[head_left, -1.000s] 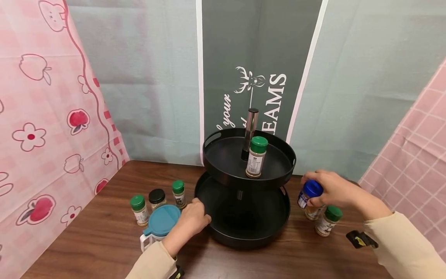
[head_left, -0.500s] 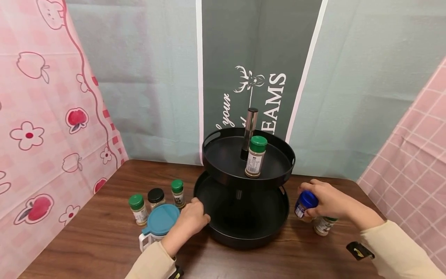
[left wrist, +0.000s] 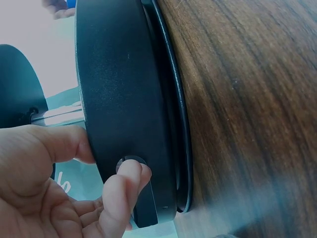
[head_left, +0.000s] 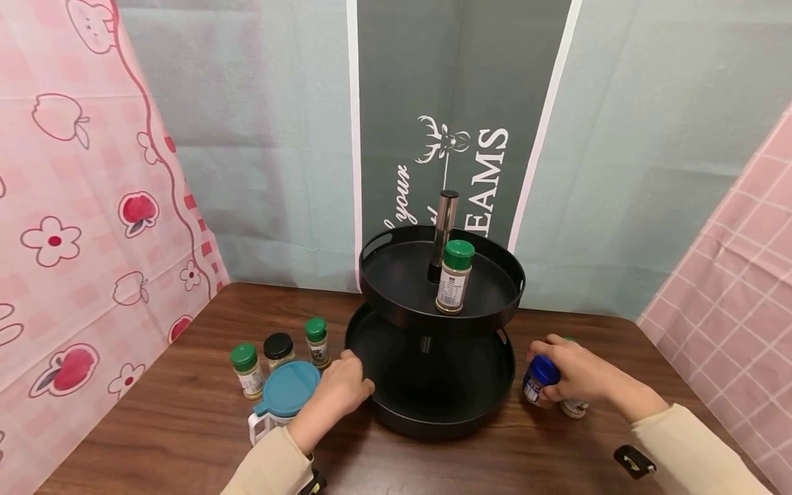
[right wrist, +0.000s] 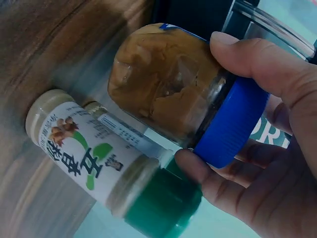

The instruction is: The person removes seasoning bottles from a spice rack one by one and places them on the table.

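My right hand [head_left: 578,371] grips a jar [head_left: 533,392] with a blue lid by its lid and upper side. In the right wrist view the jar [right wrist: 168,84] is clear, tilted, and filled with a brown paste like peanut butter. Two spice bottles stand just beside it; the nearer spice bottle [right wrist: 79,153] has a green cap and white label. My left hand [head_left: 340,385] pinches the lower tray's wall, a finger through the handle slot in the left wrist view. That black round lower tray [head_left: 427,427] belongs to a two-tier stand with a metal post [head_left: 444,227].
On the upper tray [head_left: 402,309] stands a green-capped spice bottle [head_left: 453,282]. At left are two more green-capped bottles, a black-lidded jar [head_left: 278,347] and a teal-lidded container [head_left: 289,388] beside my left forearm. Fabric curtains [head_left: 278,137] hang behind the wooden table [head_left: 204,344].
My right hand has moved down and slightly left with the blue-lidded jar, closer to the table, and now covers much of the spice bottles there. The left hand stays at the tray wall.
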The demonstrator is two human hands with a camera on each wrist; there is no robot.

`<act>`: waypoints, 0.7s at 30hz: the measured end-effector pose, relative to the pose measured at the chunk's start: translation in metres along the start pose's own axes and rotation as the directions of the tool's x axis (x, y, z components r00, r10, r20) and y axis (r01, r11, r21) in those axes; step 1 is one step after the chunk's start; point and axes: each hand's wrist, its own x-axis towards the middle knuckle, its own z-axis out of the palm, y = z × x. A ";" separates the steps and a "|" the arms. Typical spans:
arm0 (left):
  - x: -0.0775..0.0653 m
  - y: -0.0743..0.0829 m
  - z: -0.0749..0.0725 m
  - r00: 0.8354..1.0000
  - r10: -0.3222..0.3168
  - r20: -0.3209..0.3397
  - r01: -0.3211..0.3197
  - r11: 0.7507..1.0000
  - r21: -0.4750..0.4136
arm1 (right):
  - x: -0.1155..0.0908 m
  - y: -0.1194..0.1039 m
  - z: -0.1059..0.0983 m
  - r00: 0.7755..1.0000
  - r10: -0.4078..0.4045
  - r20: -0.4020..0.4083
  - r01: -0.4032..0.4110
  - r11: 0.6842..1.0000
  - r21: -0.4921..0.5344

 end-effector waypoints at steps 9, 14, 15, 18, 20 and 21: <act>-0.001 0.000 0.000 1.000 -0.011 0.010 0.011 1.000 -0.004 | 0.000 -0.002 0.007 0.997 0.039 0.074 -0.042 0.998 0.042; -0.001 -0.001 0.001 1.000 0.007 -0.006 -0.007 1.000 -0.003 | -0.001 -0.001 0.011 0.996 0.037 0.083 -0.041 0.998 0.044; -0.001 -0.001 0.001 1.000 0.009 -0.010 -0.009 1.000 -0.001 | 0.000 0.000 0.012 0.996 0.032 0.082 -0.035 0.999 0.040; -0.001 -0.001 0.001 1.000 0.019 -0.020 -0.019 1.000 0.014 | 0.000 0.001 0.016 0.997 0.017 0.082 -0.019 1.000 0.023; -0.001 -0.001 0.000 1.000 0.019 -0.018 -0.018 1.000 0.015 | 0.000 0.002 0.019 0.996 0.017 0.083 -0.018 1.000 0.017; -0.001 -0.001 0.000 1.000 0.017 -0.017 -0.017 1.000 0.015 | 0.001 0.002 0.020 0.996 0.018 0.083 -0.020 1.000 0.016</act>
